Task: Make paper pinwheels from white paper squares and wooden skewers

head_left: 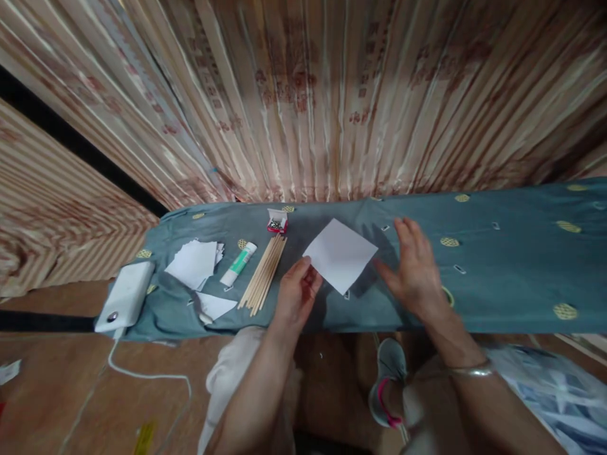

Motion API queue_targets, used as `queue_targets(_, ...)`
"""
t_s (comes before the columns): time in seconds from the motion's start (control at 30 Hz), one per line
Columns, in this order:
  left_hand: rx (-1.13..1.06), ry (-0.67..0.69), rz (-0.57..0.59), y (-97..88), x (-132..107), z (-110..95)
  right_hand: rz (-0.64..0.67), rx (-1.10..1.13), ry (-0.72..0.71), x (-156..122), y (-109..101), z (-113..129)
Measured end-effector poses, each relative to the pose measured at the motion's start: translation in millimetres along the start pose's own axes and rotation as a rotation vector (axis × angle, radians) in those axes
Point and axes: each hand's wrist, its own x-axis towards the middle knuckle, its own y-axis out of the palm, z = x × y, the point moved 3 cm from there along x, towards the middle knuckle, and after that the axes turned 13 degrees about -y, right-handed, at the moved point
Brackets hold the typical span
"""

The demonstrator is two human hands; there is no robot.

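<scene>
White square paper (340,256) is pinched at its left corner by the fingers of the left hand (298,289), over the blue-green, cloth-covered worktop (502,272). The right hand (413,273) is held near the right corner, fingers spread and free.

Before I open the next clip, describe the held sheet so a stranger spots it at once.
Find the long blue-green cloth, then the wooden sticks lying on it. Just right of them, the left hand pinches a white sheet near one corner. Unlike the white papers piled farther left, this one is held.
</scene>
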Motion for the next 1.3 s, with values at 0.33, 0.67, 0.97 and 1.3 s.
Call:
queue_targets(0.33,0.240,-0.033,0.014,-20.4,3,33,0.116,0.117,-0.290,-37,15,40)
queue_targets(0.67,1.558,0.722,0.117,-12.5,-17,25,0.269,0.449,-0.184,-43,18,31)
queue_targets(0.97,1.766,0.738,0.024,-16.2,2,29,0.424,0.737,0.269,-37,41,4)
queue_targets(1.3,1.689,0.782,-0.066,-15.6,8,26,0.262,0.543,0.191,-26,57,-4)
